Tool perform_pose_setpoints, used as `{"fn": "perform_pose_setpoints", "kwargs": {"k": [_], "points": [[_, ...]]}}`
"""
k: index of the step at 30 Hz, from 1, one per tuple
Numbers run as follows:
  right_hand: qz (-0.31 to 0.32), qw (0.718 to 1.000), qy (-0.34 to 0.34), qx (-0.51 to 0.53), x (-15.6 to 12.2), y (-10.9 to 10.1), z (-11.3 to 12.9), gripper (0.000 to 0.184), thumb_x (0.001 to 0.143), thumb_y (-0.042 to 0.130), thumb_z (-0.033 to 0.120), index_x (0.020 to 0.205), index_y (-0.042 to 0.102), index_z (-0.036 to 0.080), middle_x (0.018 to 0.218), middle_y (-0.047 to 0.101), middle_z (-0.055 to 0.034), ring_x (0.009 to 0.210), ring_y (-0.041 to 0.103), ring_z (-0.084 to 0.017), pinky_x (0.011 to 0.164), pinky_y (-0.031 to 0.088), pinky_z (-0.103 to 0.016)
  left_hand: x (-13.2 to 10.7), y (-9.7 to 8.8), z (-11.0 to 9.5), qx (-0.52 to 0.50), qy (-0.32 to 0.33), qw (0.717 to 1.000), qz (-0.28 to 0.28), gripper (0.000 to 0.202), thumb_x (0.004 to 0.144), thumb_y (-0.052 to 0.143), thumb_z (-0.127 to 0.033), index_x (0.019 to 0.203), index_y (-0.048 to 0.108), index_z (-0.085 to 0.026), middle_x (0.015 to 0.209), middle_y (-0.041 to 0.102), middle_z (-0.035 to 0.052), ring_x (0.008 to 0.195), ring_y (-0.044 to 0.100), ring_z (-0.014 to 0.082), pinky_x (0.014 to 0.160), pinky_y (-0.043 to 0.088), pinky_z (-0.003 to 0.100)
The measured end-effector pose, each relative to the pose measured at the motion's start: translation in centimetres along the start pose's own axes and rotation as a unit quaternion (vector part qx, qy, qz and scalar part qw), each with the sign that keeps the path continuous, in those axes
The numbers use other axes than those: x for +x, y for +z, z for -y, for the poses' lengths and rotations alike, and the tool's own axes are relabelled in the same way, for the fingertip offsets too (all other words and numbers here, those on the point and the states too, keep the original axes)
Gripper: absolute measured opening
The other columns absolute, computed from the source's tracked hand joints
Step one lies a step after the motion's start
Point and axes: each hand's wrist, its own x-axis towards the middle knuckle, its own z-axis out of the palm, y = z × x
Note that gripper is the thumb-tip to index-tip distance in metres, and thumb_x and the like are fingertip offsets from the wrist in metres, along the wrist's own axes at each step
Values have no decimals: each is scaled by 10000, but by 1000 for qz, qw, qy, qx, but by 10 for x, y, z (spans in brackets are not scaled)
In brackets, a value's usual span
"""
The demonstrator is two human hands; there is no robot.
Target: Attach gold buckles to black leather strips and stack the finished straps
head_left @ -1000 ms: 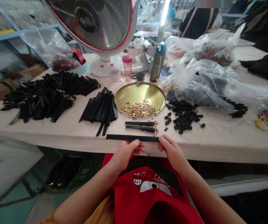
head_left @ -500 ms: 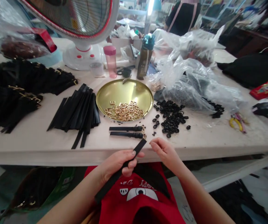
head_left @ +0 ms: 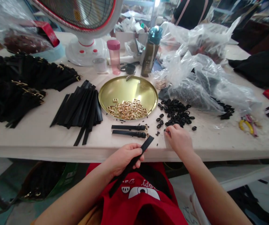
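Note:
My left hand (head_left: 128, 157) is closed around a black strap (head_left: 136, 157), which slants from my lap up toward the table edge. My right hand (head_left: 180, 139) has its fingertips pinched on a small black ring (head_left: 165, 130) at the near side of the pile of black rings (head_left: 177, 112). Two finished-looking black straps with gold buckles (head_left: 128, 127) lie side by side in front of me. Behind them a round gold tray (head_left: 122, 86) holds many gold buckles (head_left: 131, 110). A fan of loose black straps (head_left: 79, 104) lies left of the tray.
Bundles of buckled black straps (head_left: 31, 73) cover the left. A fan (head_left: 87, 50), a pink cup (head_left: 114, 56) and a dark bottle (head_left: 150, 54) stand behind the tray. Plastic bags (head_left: 200, 78) and yellow-handled pliers (head_left: 246, 125) lie on the right.
My right hand has moved right and forward to the ring pile and pinched a ring there. My left hand keeps the strap, shifted slightly up and right. The camera view has shifted a little.

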Motion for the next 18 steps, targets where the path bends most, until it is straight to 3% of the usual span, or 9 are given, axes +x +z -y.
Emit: {"fn": "perform_pose_setpoints", "kwargs": {"k": [2,4,6,8,11,15,18], "points": [[-13,995,-9,99,-4,-3,2,127,792,494,264,760,581,178,827,559,-78,661,504,-174,617,351,-317,-5,4,0,9,8,1000,-3,148,743,526,-255,813,498,-128,687,579,10,436,459,33,398,298,142],[-3,967,15,256,-12,-7,6,120,781,520,303,765,562,192,793,562,-51,654,502,-161,627,375,-313,-11,7,1,18,14,1000,-6,129,743,512,-235,806,501,-124,705,602,25,440,471,33,397,302,141],[41,902,62,426,-22,-12,12,158,748,570,359,757,540,204,731,558,-18,635,496,-146,603,387,-295,-17,11,2,24,18,1000,-4,124,746,499,-230,805,509,-121,701,611,30,438,480,34,398,300,141],[83,816,112,561,-33,-16,21,224,686,644,383,759,526,208,704,548,7,637,494,-132,591,393,-272,-23,14,4,29,22,999,5,139,752,491,-236,819,518,-119,700,616,33,441,490,36,399,298,141],[125,709,168,674,-49,-18,32,315,621,718,348,847,546,213,713,545,36,652,492,-102,623,403,-238,-29,16,7,48,26,998,23,166,755,487,-244,852,532,-117,707,618,35,448,502,40,400,304,142],[182,597,201,756,-64,-16,39,223,646,718,303,770,559,209,662,542,58,608,490,-66,633,412,-205,-37,18,9,71,26,997,21,203,755,470,-221,909,546,-114,708,617,31,446,505,42,399,311,139],[187,543,221,788,-71,-14,42,213,631,735,288,684,551,194,669,561,56,606,510,-58,627,433,-191,-40,20,10,82,22,996,8,227,768,428,-188,950,542,-115,705,612,30,446,504,41,393,301,134]]}}
